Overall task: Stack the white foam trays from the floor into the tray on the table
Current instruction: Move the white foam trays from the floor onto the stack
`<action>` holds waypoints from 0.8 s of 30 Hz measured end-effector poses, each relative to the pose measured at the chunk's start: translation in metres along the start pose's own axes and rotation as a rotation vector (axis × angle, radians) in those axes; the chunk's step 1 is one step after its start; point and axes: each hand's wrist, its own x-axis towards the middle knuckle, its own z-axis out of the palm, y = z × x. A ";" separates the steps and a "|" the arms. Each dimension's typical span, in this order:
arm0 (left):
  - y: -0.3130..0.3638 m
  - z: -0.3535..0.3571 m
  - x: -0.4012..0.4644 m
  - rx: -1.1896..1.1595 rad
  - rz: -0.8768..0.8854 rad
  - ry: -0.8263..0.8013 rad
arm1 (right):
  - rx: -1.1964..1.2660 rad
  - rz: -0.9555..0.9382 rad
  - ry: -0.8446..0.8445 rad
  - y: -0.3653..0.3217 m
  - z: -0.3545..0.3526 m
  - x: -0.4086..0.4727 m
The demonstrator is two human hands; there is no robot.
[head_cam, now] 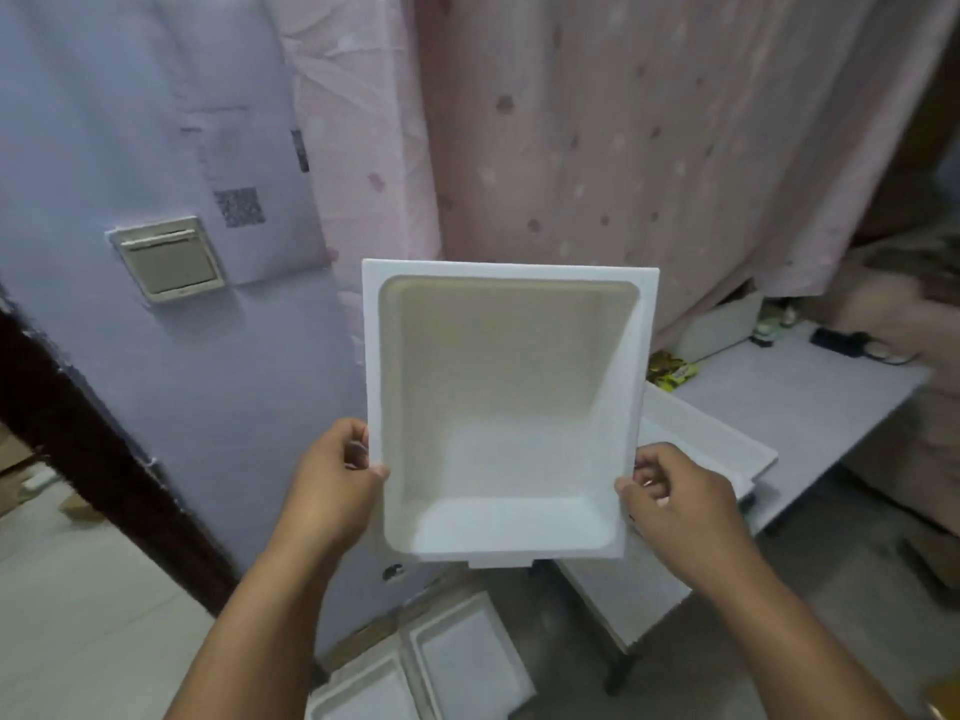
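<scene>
A white foam tray (506, 407) was held up in the air in front of the person, its hollow side facing the camera and its far rim tipped upward. The left hand (332, 485) gripped the tray's left rim near the lower corner, thumb on the front face and fingers curled behind. The right hand (675, 498) pinched the right rim at about the same height, thumb over the edge. The hands were thus well apart, each clamped on a side of the tray.

Behind the tray's right edge, another white tray (696, 433) lay on the pale bench (810, 387), partly hidden. Below, on the floor (78, 615), more white foam trays (457, 652) lay side by side, hollow sides up.

At the far end of the bench sat a yellow packet (670, 368), a white box (722, 324) and some dark small items, too blurred to tell. A pink dotted curtain (623, 137) hung behind, next to a lilac wall (104, 122) bearing a switch plate (169, 259).
</scene>
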 end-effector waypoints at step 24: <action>0.090 0.304 0.000 0.259 -0.194 -0.414 | -0.253 0.178 0.030 0.206 -0.167 0.132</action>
